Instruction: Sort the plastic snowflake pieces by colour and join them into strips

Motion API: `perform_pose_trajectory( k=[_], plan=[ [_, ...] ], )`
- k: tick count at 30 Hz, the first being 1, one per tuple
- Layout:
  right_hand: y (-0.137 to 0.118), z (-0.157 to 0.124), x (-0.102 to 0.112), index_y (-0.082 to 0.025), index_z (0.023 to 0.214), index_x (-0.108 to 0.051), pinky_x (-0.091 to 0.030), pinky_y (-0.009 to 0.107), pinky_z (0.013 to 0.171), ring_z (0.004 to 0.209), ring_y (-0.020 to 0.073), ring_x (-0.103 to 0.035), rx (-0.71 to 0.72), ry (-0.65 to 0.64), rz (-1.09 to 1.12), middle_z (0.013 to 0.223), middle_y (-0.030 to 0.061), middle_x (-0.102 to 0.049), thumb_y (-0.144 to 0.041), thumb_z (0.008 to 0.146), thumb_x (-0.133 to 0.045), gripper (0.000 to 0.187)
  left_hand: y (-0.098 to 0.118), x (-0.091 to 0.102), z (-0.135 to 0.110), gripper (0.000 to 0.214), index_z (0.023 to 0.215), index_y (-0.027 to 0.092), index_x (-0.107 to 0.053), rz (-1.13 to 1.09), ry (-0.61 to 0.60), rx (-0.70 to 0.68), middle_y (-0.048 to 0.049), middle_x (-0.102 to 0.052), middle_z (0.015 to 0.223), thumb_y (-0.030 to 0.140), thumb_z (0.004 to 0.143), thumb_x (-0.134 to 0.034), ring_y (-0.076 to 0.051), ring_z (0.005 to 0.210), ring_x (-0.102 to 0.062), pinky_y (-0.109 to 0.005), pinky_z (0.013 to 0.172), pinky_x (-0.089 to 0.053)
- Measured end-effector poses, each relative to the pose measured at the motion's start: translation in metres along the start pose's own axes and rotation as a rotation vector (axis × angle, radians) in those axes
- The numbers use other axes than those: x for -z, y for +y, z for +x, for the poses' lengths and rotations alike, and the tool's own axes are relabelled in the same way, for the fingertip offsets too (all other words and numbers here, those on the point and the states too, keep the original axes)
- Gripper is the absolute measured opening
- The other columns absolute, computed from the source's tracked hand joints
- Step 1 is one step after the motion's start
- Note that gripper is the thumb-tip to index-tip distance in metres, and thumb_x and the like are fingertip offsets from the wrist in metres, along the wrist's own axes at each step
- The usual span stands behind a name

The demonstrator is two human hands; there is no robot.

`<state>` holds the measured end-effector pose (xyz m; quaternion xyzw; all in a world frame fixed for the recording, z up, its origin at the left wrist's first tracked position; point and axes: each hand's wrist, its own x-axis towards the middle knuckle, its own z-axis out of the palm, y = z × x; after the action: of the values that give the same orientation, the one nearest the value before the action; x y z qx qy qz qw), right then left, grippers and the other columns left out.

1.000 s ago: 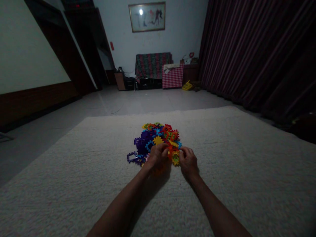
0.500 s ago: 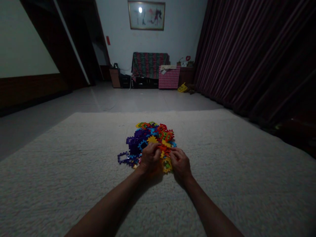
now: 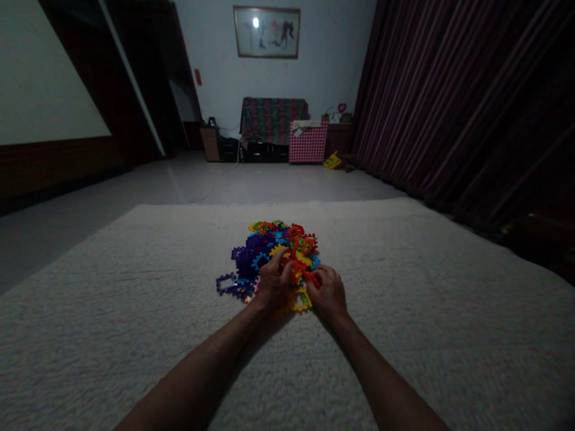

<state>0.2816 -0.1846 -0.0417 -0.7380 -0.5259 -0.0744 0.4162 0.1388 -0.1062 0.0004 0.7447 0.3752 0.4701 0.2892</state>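
Note:
A heap of colourful interlocking plastic tiles point(image 3: 251, 248) with notched edges lies before me. My left hand point(image 3: 273, 282) is at its near side, thumb and forefinger around an orange-red interlocking tile point(image 3: 295, 272); part of the grip is hidden. To the right, my right hand point(image 3: 330, 292) pinches a smaller orange-red piece point(image 3: 313, 279) close to that tile. Whether the two pieces are joined I cannot tell. Below and between the hands lies a yellow frame tile point(image 3: 302, 300). A purple frame tile point(image 3: 226, 283) is at the heap's left edge.
The heap rests on a pale textured mat point(image 3: 135, 299). Beyond it is a grey tiled floor point(image 3: 269, 182). Against the far wall are a cloth-covered object point(image 3: 273, 120) and a red checked cloth point(image 3: 308, 143). A dark purple curtain point(image 3: 431, 102) hangs on the right.
My left thumb and forefinger have spread wider around the orange-red tile. My right hand has turned slightly, and the orange-red piece in it shows more clearly.

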Motion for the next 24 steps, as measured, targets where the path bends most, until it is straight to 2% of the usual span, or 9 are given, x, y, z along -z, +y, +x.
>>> perform_pose_trajectory(
  k=[4,7,10,12,16,24],
  plan=[
    [0.001,0.002,0.003,-0.018,0.088,-0.069,-0.047,0.042,0.094,0.100,0.0257,-0.060,-0.055,0.012,0.131,0.107,0.0125,-0.066,-0.029,0.083,-0.054,0.020,0.002,0.002,-0.001,0.034,0.120,0.018,-0.065,-0.011,-0.020,0.013,-0.0019,-0.071,0.079,0.026,0.088,-0.055,-0.013,0.067,-0.063,-0.023,0.066,-0.049],
    [0.000,0.005,0.008,-0.018,0.095,-0.068,-0.048,0.043,0.094,0.099,0.0246,-0.060,-0.105,0.106,0.237,0.105,0.0123,-0.065,-0.030,0.086,-0.047,0.026,0.003,0.002,-0.001,0.036,0.123,0.016,-0.064,-0.037,-0.029,0.023,-0.0047,-0.073,0.085,0.027,0.091,-0.051,-0.014,0.071,-0.065,-0.025,0.069,-0.051],
    [-0.006,0.006,0.011,-0.018,0.098,-0.066,-0.050,0.040,0.090,0.095,0.0229,-0.061,-0.082,0.205,0.355,0.100,0.0101,-0.065,-0.033,0.088,-0.045,0.027,0.005,0.002,-0.001,0.034,0.121,0.018,-0.065,-0.072,-0.033,0.012,-0.0063,-0.074,0.099,0.026,0.091,-0.050,-0.015,0.081,-0.067,-0.027,0.077,-0.053],
    [-0.012,0.006,0.009,-0.019,0.101,-0.065,-0.052,0.037,0.087,0.092,0.0213,-0.063,-0.071,0.200,0.473,0.098,0.0084,-0.067,-0.037,0.089,-0.049,0.027,0.007,0.002,-0.001,0.033,0.120,0.019,-0.065,-0.106,-0.043,-0.006,-0.0061,-0.074,0.107,0.026,0.092,-0.049,-0.016,0.088,-0.068,-0.028,0.082,-0.053],
    [-0.020,0.003,0.002,-0.018,0.110,-0.064,-0.055,0.035,0.084,0.089,0.0198,-0.067,-0.157,0.113,0.663,0.101,0.0074,-0.072,-0.043,0.087,-0.058,0.035,0.013,0.001,-0.003,0.032,0.117,0.019,-0.067,-0.168,-0.083,0.001,-0.0058,-0.073,0.111,0.025,0.093,-0.047,-0.016,0.098,-0.068,-0.028,0.088,-0.053],
    [-0.015,0.005,0.003,-0.017,0.107,-0.067,-0.054,0.034,0.082,0.087,0.0207,-0.067,-0.143,0.127,0.557,0.097,0.0083,-0.072,-0.043,0.087,-0.055,0.034,0.017,-0.002,-0.006,0.032,0.115,0.018,-0.068,-0.299,-0.146,0.073,-0.0063,-0.073,0.113,0.022,0.091,-0.047,-0.017,0.101,-0.068,-0.030,0.090,-0.055]
  ],
)
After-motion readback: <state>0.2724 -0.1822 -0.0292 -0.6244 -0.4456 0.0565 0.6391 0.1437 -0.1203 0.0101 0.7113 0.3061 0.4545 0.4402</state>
